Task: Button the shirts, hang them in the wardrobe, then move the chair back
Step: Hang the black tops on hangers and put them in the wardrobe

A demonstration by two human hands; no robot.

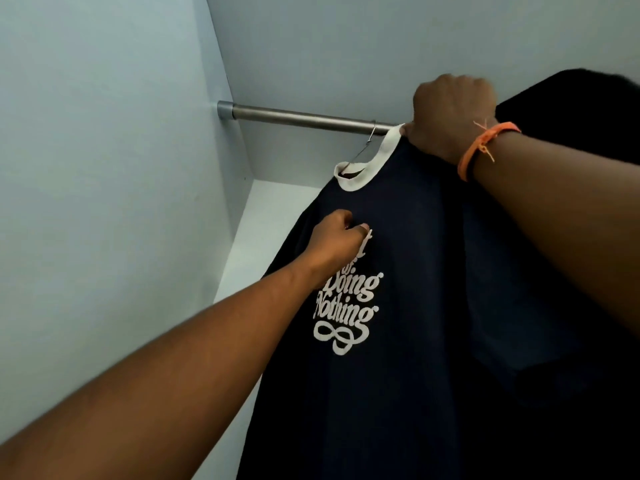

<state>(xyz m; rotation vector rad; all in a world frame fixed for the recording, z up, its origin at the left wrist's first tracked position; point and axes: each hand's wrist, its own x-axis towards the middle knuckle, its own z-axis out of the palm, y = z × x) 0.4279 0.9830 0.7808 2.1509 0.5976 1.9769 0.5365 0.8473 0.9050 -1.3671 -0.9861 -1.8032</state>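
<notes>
Wardrobe rail [304, 118] bears shirt [398, 271], both hands [450, 116] gripping.

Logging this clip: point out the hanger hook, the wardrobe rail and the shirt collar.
hanger hook [371, 133], head view, wire curve at the rail
wardrobe rail [304, 118], head view, bare middle stretch
shirt collar [379, 160], head view, white ribbed band

A round grey metal rail [304, 117] runs from its socket in the pale wardrobe wall at 10 o'clock toward 2 o'clock. A thin wire hanger hook [370, 135] hangs over it, carrying a navy T-shirt with a white ribbed collar and white lettering [408, 271], which hangs down toward 6 o'clock.
</notes>
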